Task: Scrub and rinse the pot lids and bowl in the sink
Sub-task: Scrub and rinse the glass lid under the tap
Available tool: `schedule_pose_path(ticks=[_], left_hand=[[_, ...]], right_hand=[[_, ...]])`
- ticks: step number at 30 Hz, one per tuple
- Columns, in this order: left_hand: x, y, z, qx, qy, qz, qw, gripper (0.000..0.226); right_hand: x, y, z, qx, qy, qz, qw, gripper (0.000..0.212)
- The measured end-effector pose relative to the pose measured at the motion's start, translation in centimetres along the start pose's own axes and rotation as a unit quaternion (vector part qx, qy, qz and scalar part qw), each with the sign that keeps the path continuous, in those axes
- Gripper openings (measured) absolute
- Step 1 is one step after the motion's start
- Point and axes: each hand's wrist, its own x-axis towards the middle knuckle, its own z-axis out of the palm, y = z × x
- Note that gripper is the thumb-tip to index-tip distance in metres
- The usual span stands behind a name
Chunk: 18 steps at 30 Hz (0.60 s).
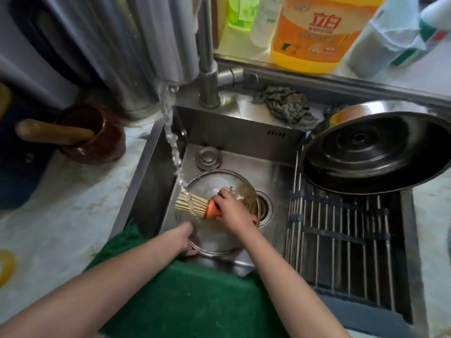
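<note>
A clear glass bowl point(217, 215), round and shiny, is sitting low in the steel sink point(234, 137), just beside the round drain point(264, 208). It may be a glass lid and not a bowl; the see-through glass makes that hard to tell. The left hand point(186, 236) is gripping the near rim of the glass, fingers curled over the edge. The right hand point(231, 207) is wrapped tight around the orange handle of a bamboo brush point(192, 204). The brush is a bundle of thin, pale, stiff sticks, and the sticks are pointing left over the glass. Water point(172, 137) is pouring from the grey metal faucet point(207, 69) in a twisty stream and is landing on the sticks.

A big steel pot lid point(375, 152), round with rings pressed into it, is lying upside down and tilted at the right, on a rack point(341, 240) of thin metal bars over the sink. A crumpled grey rag point(285, 106) is sitting on the back ledge. An orange soap bottle point(314, 32) is standing on the shelf behind. A shiny brown clay jar point(97, 135) with a wooden stick point(53, 131) in it is resting on the pale counter at the left. A fuzzy green cloth point(190, 296) is hanging over the sink's front edge.
</note>
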Motion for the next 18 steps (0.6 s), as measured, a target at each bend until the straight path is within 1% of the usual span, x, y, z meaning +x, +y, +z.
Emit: schedule_pose_path(ticks=[1,2,3,4,5,6,7,8,9,11,12,13,14,15,16,17,18], left_hand=[[-0.8,0.0,0.2,0.004,0.005,0.015,1.000,0.032],[-0.4,-0.2,0.5,0.046,-0.003,0.044,0.998,0.028],[0.5,-0.1,0.4,0.038,0.019,0.050,0.998,0.023],[3.9,-0.1,0.7,0.036,0.020,0.073,0.996,0.038],[4.4,0.3,1.0,0.077,0.056,0.093,0.991,0.063],[4.2,0.7,1.1,0.160,0.090,0.113,0.977,0.075],[3.1,0.6,1.5,0.244,0.141,0.165,0.945,0.074],[1.9,0.6,1.9,0.298,0.170,0.221,0.913,0.071],[0.7,0.4,2.5,0.331,0.182,0.291,0.879,0.069],[0.7,0.2,3.6,0.389,0.172,0.404,0.810,0.068],[2.0,-0.1,3.8,0.419,0.165,0.454,0.768,0.068],[2.7,-0.1,3.9,0.442,0.169,0.472,0.744,0.066],[3.5,0.0,3.9,0.462,0.174,0.501,0.711,0.065],[4.1,0.8,3.6,0.484,0.179,0.528,0.675,0.066],[4.6,1.6,3.4,0.486,0.168,0.573,0.638,0.066],[5.1,2.9,3.1,0.484,0.151,0.612,0.607,0.062],[5.6,4.2,2.9,0.478,0.127,0.642,0.587,0.055]], right_hand=[[-0.1,0.0,0.2,0.000,0.009,0.009,1.000,0.041],[-0.1,0.4,0.5,0.013,0.022,0.031,0.999,0.039],[-0.2,0.3,0.8,0.034,0.032,0.060,0.997,0.038],[-0.1,0.6,1.1,0.065,0.043,0.090,0.993,0.036],[-0.1,0.8,1.2,0.096,0.057,0.115,0.987,0.035],[0.1,0.8,1.3,0.118,0.067,0.135,0.981,0.035],[0.2,0.8,1.3,0.135,0.076,0.152,0.976,0.036],[0.3,0.8,1.4,0.150,0.086,0.166,0.971,0.037],[0.4,0.8,1.5,0.169,0.097,0.179,0.964,0.037],[0.6,0.8,1.8,0.224,0.120,0.214,0.943,0.035],[0.8,0.8,2.2,0.250,0.130,0.231,0.931,0.034],[1.0,0.9,2.5,0.273,0.139,0.245,0.920,0.033],[1.1,1.1,2.9,0.294,0.149,0.259,0.908,0.032],[1.6,1.4,3.3,0.320,0.168,0.272,0.892,0.030],[2.0,1.8,3.6,0.350,0.188,0.288,0.871,0.026],[2.5,2.2,3.8,0.391,0.203,0.304,0.845,0.020],[2.9,2.4,4.0,0.442,0.211,0.316,0.812,0.012]])
